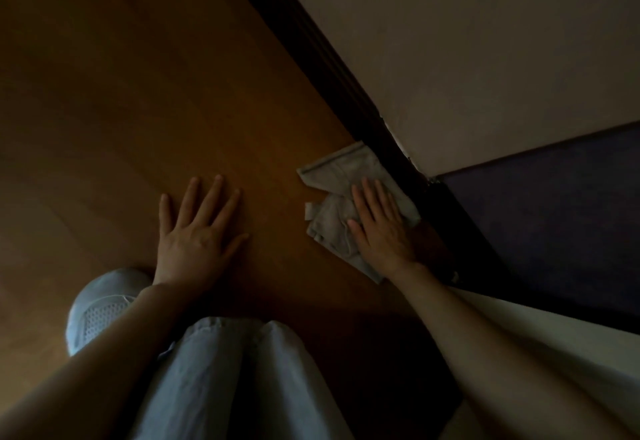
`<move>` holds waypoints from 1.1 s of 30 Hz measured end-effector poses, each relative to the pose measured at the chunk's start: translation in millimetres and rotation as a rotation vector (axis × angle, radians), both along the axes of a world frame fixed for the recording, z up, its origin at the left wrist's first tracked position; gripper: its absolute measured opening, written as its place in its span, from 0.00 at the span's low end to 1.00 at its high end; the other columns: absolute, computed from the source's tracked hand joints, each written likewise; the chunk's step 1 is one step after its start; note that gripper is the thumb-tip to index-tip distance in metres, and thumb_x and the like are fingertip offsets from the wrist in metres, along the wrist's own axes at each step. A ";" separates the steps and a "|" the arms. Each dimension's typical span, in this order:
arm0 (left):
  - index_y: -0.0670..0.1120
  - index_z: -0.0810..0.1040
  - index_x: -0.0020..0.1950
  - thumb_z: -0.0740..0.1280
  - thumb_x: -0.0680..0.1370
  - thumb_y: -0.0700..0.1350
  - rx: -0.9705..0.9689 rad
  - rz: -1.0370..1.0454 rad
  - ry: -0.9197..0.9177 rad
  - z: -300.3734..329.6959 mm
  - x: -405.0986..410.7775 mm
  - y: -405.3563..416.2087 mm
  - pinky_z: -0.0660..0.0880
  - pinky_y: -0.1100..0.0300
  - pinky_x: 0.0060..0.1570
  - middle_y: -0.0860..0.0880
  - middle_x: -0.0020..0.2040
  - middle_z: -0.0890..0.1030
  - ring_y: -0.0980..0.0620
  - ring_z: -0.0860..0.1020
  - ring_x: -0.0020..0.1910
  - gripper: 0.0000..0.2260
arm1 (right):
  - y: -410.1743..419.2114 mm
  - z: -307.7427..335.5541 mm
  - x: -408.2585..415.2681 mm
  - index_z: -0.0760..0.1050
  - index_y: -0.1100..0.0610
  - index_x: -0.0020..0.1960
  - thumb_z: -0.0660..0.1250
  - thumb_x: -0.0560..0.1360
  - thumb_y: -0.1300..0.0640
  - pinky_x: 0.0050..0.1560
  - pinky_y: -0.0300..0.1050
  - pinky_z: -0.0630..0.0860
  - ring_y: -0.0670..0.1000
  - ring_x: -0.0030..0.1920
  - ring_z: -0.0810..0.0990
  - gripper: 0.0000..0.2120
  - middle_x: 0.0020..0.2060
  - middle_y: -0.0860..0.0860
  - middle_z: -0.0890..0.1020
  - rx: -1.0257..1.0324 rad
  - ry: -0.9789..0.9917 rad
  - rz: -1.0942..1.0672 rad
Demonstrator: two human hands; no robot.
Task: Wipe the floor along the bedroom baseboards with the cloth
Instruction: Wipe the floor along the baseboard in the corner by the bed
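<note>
We see the cloth [341, 193] lying crumpled on the floor [173, 93], its far edge against the dark baseboard [332, 69]. Our right hand [379, 228] presses it flat, fingers straight. Our left hand [199, 231] rests spread on bare floor, well apart from it.

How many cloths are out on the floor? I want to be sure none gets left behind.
1. The grey cloth lies crumpled on the wooden floor against the dark baseboard, pressed flat under the right hand. Another could lie outside the view.
</note>
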State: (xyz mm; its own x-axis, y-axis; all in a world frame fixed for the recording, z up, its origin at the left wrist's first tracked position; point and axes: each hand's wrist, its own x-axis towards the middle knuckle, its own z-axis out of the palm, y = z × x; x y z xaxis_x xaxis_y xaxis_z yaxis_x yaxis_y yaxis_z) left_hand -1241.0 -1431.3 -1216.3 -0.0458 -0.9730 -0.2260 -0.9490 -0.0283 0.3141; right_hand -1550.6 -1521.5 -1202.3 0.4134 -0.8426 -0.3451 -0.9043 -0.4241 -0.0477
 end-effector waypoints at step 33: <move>0.53 0.56 0.79 0.48 0.78 0.65 -0.001 0.004 -0.013 -2.4 0.8 0.1 0.49 0.32 0.70 0.47 0.79 0.57 0.40 0.53 0.77 0.31 | -36.9 -7.5 33.6 0.46 0.52 0.78 0.44 0.82 0.40 0.76 0.53 0.52 0.54 0.77 0.51 0.28 0.77 0.56 0.56 -0.056 -0.115 0.048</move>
